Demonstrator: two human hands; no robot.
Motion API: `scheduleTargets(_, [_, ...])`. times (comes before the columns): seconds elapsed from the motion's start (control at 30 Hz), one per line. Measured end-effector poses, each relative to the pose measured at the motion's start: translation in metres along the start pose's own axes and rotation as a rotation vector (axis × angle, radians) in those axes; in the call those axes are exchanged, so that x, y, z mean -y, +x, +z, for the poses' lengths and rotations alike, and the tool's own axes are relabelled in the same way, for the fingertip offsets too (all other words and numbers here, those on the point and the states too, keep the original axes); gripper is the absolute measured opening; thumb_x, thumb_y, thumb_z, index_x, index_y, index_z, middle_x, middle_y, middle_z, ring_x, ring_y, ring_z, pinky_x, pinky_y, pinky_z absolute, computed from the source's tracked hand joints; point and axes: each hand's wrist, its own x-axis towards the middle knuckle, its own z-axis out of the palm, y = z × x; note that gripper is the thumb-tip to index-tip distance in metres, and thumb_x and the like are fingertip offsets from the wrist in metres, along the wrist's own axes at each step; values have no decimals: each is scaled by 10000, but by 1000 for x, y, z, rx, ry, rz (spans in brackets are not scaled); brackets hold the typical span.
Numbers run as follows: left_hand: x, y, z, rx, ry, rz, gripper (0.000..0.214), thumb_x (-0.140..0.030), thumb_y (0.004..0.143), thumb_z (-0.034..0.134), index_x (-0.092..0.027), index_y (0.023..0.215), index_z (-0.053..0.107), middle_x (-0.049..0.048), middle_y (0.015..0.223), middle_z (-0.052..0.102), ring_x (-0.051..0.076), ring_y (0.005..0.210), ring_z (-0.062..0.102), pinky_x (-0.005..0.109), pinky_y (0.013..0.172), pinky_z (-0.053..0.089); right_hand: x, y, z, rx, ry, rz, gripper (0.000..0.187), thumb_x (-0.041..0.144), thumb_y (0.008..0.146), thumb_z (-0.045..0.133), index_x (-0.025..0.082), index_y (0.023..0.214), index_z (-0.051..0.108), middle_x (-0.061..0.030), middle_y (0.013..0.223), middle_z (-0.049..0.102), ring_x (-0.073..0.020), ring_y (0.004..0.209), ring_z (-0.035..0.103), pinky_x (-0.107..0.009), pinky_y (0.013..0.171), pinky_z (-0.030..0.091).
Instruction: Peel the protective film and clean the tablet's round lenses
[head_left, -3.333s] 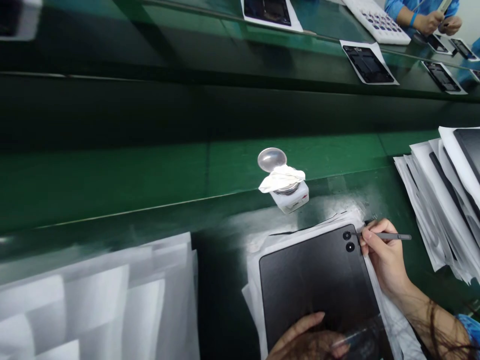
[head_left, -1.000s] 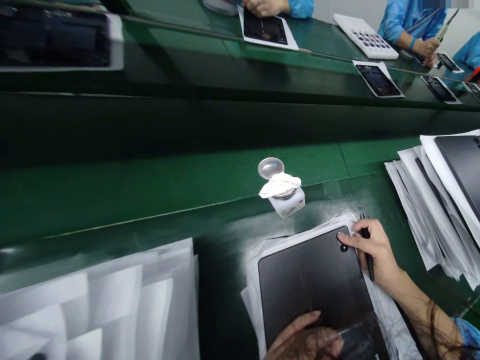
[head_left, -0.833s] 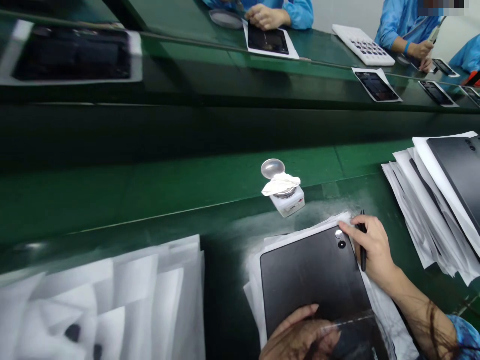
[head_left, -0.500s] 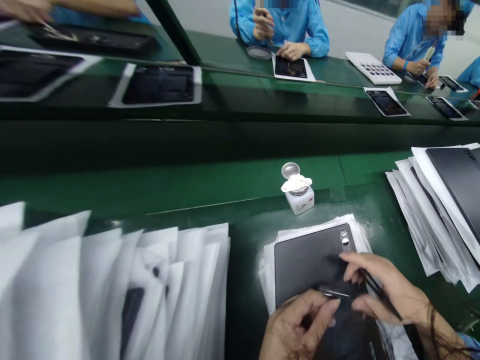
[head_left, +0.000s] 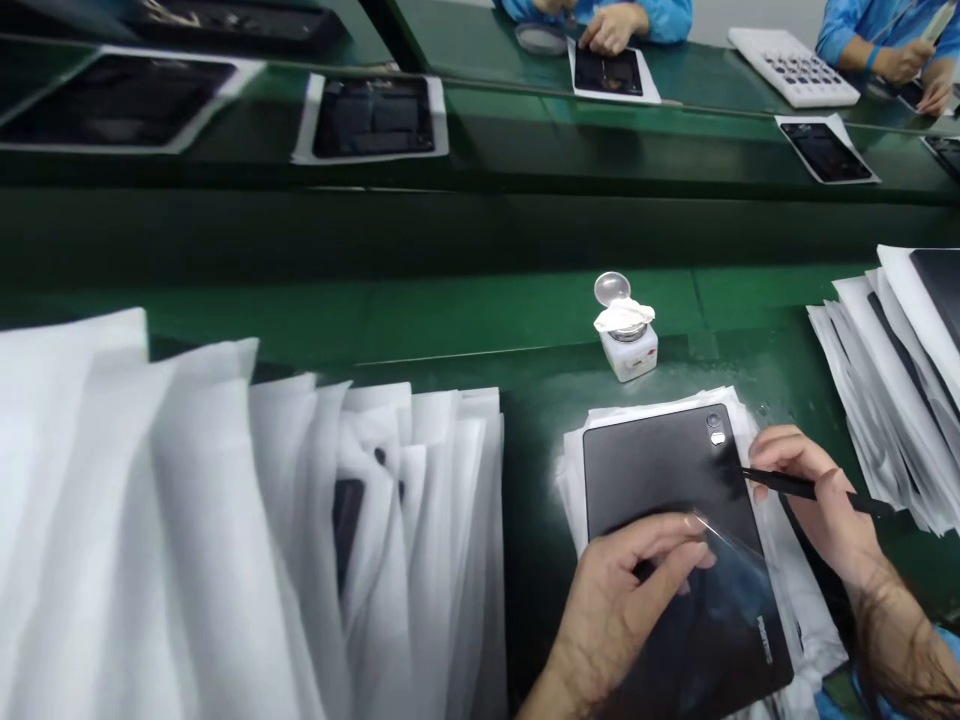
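Observation:
A dark tablet (head_left: 652, 460) lies back side up, its camera near the upper right corner, on a pile of white foam sleeves (head_left: 574, 495). Over its lower half, my left hand (head_left: 634, 600) pinches the edge of a clear film (head_left: 739, 555) between thumb and fingertips. The film slants down toward the tablet's right side; where it touches the back is hard to tell. At the right edge of the tablet, my right hand (head_left: 821, 500) holds black tweezers (head_left: 787, 484), tips pointing left over the tablet. How far the tips stand above the surface cannot be made out.
A small white dispenser bottle (head_left: 630, 355) with its lid up and white tissue on top stands behind the tablet. Upright white sleeves (head_left: 420, 530) fill the left; another sleeve stack (head_left: 874, 390) lies right. Across a raised green ledge (head_left: 525, 145) are tablets and co-workers' hands.
My right hand has moved right with the tweezers, away from my left hand. The film between my left fingers now shows more stretched out. The camera view has shifted down and left.

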Motion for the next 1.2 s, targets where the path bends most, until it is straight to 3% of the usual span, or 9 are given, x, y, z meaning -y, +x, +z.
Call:
scheduleTargets(0.13, [0,-2,2,-26,54,30,177,-362,765,717,-193,761,770,22,614,758,151,530,624,250,545,506,5,0,3,86,170,82,175,396,897,718,231,875,662,-25,963,582,-134,734,609,-271,689,539])
scheduleTargets(0.3, [3,-2,0,-54,107,84,107,-300,755,719,-226,692,765,-4,583,748,140,518,631,226,523,483,5,0,5,49,132,1,172,170,801,817,240,839,665,0,876,680,-124,735,646,-228,666,537])
scheduleTargets(0.5, [18,-5,-5,-80,78,142,212,-455,807,717,-256,759,773,-1,644,776,154,546,664,236,583,563,0,3,-8,47,277,30,185,157,783,830,239,867,687,0,843,706,-126,710,648,-229,627,528])
scheduleTargets(0.67, [17,1,3,-127,317,184,303,-540,773,727,-241,789,774,17,582,745,209,609,705,268,568,588,7,9,-14,113,268,42,176,176,760,853,209,812,688,-18,843,705,-126,685,650,-235,621,538])
scheduleTargets(0.93, [14,11,18,-122,504,308,266,-514,758,723,-251,764,761,-3,541,718,210,594,703,265,562,585,11,9,-18,150,230,23,164,177,769,847,202,803,688,-26,846,711,-130,725,668,-236,650,536])
scheduleTargets(1.2, [-1,4,4,-118,537,324,179,-430,776,722,-258,736,750,-27,534,717,198,556,699,253,554,579,11,3,-1,36,47,-74,125,189,826,794,217,814,673,-30,819,727,-148,731,688,-255,663,546])
